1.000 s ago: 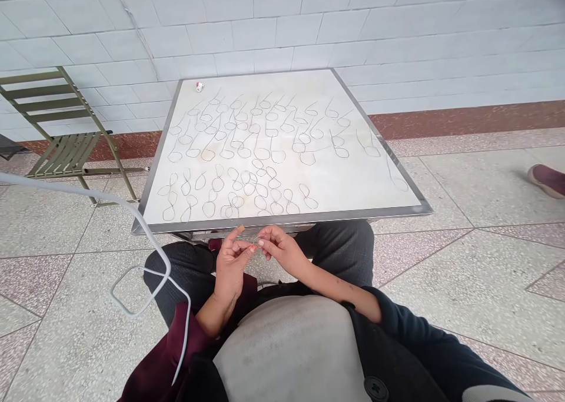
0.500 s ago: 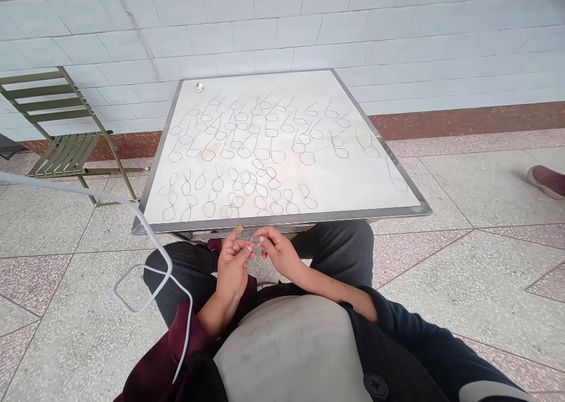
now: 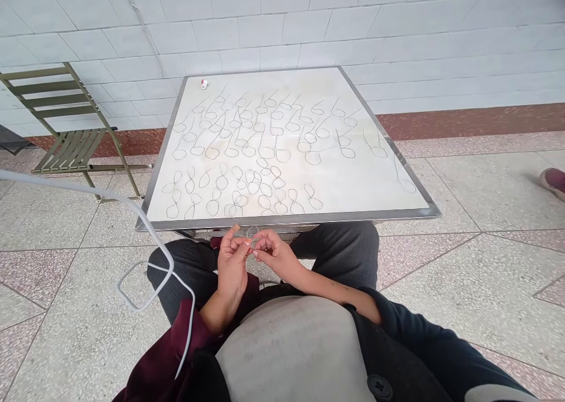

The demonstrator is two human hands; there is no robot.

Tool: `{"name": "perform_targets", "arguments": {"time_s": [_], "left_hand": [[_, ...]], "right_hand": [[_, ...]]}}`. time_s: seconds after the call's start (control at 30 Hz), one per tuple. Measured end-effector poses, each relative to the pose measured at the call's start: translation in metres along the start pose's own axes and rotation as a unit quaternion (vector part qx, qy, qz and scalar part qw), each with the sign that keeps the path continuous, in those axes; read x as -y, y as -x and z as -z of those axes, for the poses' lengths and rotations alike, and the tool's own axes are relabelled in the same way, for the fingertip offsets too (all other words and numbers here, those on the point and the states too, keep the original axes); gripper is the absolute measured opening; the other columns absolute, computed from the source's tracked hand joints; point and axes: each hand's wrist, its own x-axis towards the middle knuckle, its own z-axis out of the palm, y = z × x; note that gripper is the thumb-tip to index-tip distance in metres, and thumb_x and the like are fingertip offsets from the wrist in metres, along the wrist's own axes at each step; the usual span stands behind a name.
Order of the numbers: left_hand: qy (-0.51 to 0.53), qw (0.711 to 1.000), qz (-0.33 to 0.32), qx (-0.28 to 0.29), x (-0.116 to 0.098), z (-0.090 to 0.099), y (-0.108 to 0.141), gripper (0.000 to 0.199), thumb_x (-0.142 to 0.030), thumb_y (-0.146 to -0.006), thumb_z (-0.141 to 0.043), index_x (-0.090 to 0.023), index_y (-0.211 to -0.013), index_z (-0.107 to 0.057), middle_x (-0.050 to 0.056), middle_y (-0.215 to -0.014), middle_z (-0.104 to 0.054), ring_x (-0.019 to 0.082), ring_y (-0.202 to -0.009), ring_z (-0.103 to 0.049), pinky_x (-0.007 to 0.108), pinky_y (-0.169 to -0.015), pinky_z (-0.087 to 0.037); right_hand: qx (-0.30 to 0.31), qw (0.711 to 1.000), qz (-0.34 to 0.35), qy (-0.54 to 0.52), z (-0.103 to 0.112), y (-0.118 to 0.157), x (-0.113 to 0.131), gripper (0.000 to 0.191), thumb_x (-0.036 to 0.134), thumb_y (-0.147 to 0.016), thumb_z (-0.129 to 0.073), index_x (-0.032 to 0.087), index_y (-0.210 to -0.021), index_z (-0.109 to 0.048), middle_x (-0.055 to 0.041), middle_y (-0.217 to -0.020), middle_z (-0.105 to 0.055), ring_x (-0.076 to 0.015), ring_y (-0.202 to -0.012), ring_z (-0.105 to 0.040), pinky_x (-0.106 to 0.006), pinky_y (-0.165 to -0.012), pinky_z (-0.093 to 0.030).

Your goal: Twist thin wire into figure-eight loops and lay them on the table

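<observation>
Over my lap, close to the table's front edge, my left hand (image 3: 233, 261) pinches a thin wire loop (image 3: 252, 231) between thumb and fingers. My right hand (image 3: 274, 253) meets it from the right, thumb and fingertips closed on the same wire. The loop stands up above the touching fingertips. A tan wrap, perhaps tape, covers one left fingertip. On the white table (image 3: 375, 196) in front lie several figure-eight wire loops (image 3: 295, 202) in the near rows. Farther back lie several single wire loops with straight tails (image 3: 282, 153).
A small white and red object (image 3: 205, 85) sits at the table's far left corner. A slatted folding chair (image 3: 70, 137) stands at left, by the tiled wall (image 3: 282, 31). A white cable (image 3: 150, 231) hangs across the left side. Another person's shoe (image 3: 554, 181) shows at right.
The wire between my fingertips now shows as a rounder loop standing above them. My right fingers have shifted slightly against the left ones. The whole view has moved a little.
</observation>
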Motion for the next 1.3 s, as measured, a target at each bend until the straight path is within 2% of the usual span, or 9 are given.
{"name": "perform_targets", "arguments": {"time_s": [0.13, 0.33, 0.43, 0.57, 1.0, 1.13, 1.3], "left_hand": [[-0.025, 1.0, -0.009, -0.011, -0.001, -0.001, 0.001, 0.051, -0.019, -0.07, -0.077, -0.021, -0.117, -0.059, -0.005, -0.071, -0.061, 0.007, -0.061, -0.055, 0.02, -0.062, -0.044], [-0.046, 0.999, -0.004, -0.003, -0.001, 0.001, 0.001, 0.051, -0.02, -0.07, -0.076, -0.02, -0.118, -0.058, -0.005, -0.069, -0.062, 0.008, -0.062, -0.056, 0.02, -0.06, -0.044], [-0.047, 0.999, 0.009, -0.005, -0.001, 0.001, 0.001, 0.051, -0.021, -0.07, -0.076, -0.02, -0.118, -0.058, -0.006, -0.067, -0.06, 0.008, -0.061, -0.056, 0.02, -0.059, -0.043], [-0.042, 0.999, 0.017, -0.006, -0.001, 0.0, 0.001, 0.051, -0.021, -0.07, -0.076, -0.02, -0.117, -0.058, -0.006, -0.067, -0.06, 0.007, -0.06, -0.056, 0.02, -0.061, -0.045], [-0.034, 0.999, 0.027, 0.025, 0.0, 0.0, 0.001, 0.044, -0.021, -0.069, -0.077, -0.02, -0.11, -0.062, -0.003, -0.075, -0.065, 0.008, -0.067, -0.06, 0.022, -0.068, -0.047], [-0.034, 0.998, 0.032, 0.035, 0.0, -0.001, 0.001, 0.043, -0.02, -0.069, -0.077, -0.02, -0.11, -0.063, -0.004, -0.075, -0.065, 0.007, -0.064, -0.058, 0.022, -0.067, -0.048], [-0.045, 0.998, 0.011, 0.04, 0.0, 0.0, 0.002, 0.041, -0.021, -0.07, -0.077, -0.02, -0.108, -0.063, -0.004, -0.073, -0.063, 0.009, -0.064, -0.059, 0.023, -0.066, -0.048]], "right_hand": [[-0.013, 1.0, -0.003, 0.0, 0.003, 0.0, 0.0, 0.019, 0.029, -0.084, -0.06, 0.021, -0.101, -0.056, 0.0017, -0.08, -0.055, -0.0119, -0.071, -0.053, -0.028, -0.067, -0.044], [0.003, 0.999, -0.009, -0.032, 0.005, 0.0, 0.003, 0.029, 0.032, -0.085, -0.059, 0.024, -0.113, -0.056, 0.0031, -0.08, -0.05, -0.0109, -0.068, -0.05, -0.028, -0.068, -0.044], [0.015, 0.997, -0.025, -0.078, 0.004, 0.0, 0.007, 0.026, 0.036, -0.084, -0.061, 0.023, -0.107, -0.057, 0.0025, -0.081, -0.05, -0.0111, -0.07, -0.049, -0.028, -0.068, -0.044], [0.012, 0.993, -0.039, -0.109, 0.004, -0.001, 0.007, 0.021, 0.038, -0.082, -0.064, 0.021, -0.093, -0.056, 0.0018, -0.082, -0.052, -0.0111, -0.069, -0.049, -0.027, -0.067, -0.043], [0.0, 0.986, -0.041, -0.159, 0.009, -0.002, -0.001, 0.021, 0.036, -0.08, -0.067, 0.021, -0.093, -0.059, 0.0023, -0.081, -0.053, -0.0096, -0.067, -0.048, -0.024, -0.063, -0.041], [-0.001, 0.987, -0.045, -0.156, 0.011, -0.002, 0.0, 0.022, 0.037, -0.079, -0.068, 0.021, -0.09, -0.059, 0.0025, -0.079, -0.052, -0.0101, -0.067, -0.047, -0.024, -0.063, -0.041], [0.012, 0.992, -0.017, -0.125, 0.011, -0.002, 0.005, 0.024, 0.038, -0.077, -0.071, 0.022, -0.09, -0.057, 0.002, -0.081, -0.054, -0.0119, -0.072, -0.051, -0.026, -0.065, -0.043]]}}
